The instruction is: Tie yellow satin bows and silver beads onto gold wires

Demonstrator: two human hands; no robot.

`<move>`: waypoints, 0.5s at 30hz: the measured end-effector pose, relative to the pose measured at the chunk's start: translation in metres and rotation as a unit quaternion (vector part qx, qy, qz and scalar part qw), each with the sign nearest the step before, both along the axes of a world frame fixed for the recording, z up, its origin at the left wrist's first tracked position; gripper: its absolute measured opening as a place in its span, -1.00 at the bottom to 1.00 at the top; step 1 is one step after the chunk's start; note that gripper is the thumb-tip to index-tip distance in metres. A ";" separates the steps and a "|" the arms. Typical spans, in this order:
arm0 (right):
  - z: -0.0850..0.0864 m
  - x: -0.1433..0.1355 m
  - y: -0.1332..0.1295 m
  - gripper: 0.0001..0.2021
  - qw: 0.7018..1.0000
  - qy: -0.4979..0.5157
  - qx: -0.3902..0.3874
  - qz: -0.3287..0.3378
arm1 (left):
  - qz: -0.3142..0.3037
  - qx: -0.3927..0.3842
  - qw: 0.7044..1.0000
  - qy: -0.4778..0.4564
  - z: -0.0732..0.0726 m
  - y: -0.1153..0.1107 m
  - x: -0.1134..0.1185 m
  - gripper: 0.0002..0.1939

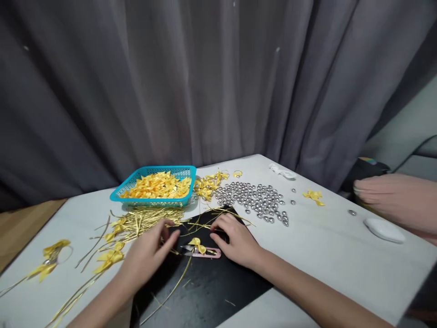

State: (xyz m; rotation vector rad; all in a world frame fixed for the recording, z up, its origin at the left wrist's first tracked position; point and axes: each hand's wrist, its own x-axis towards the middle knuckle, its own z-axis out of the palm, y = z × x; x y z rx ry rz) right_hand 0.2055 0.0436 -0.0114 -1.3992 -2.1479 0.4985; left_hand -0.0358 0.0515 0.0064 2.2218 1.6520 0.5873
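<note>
My left hand [150,248] hovers over the left side of a black mat [201,291], thumb and fingers apart, beside a bundle of gold twist ties [146,219]. My right hand [234,237] is over the mat's right side, its fingers curved and parted from the thumb, near some loose gold ties. Neither hand visibly holds anything. Between them lie small pink-handled snips [213,253] with a yellow ribbon bow [197,246] on top of them. A long gold tie [174,288] trails from the bow toward the mat's lower left.
Behind the ties, a blue basket [114,196] holds many yellow bows. Several silver beads [261,200] spread across the white table [307,255]. More bows [111,258] with ties lie at left. A white oval object [385,229] rests at right. Grey curtains [205,82] hang behind.
</note>
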 end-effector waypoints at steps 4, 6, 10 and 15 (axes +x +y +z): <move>-0.005 -0.014 -0.002 -0.84 1.000 0.016 -0.011 0.013 | -0.045 -0.032 0.998 0.017 -0.015 -0.019 0.028 -0.71; -0.009 -0.020 -0.002 -0.87 0.999 0.034 -0.026 0.030 | -0.039 -0.028 0.999 0.012 -0.023 -0.020 0.031 -0.74; -0.013 -0.022 -0.001 -0.87 0.995 0.081 -0.040 0.031 | -0.047 -0.011 0.999 -0.015 -0.032 -0.019 0.027 -0.77; -0.006 -0.023 -0.007 -0.87 0.986 0.144 -0.068 0.053 | -0.072 -0.012 0.981 -0.180 -0.031 -0.024 0.030 -0.66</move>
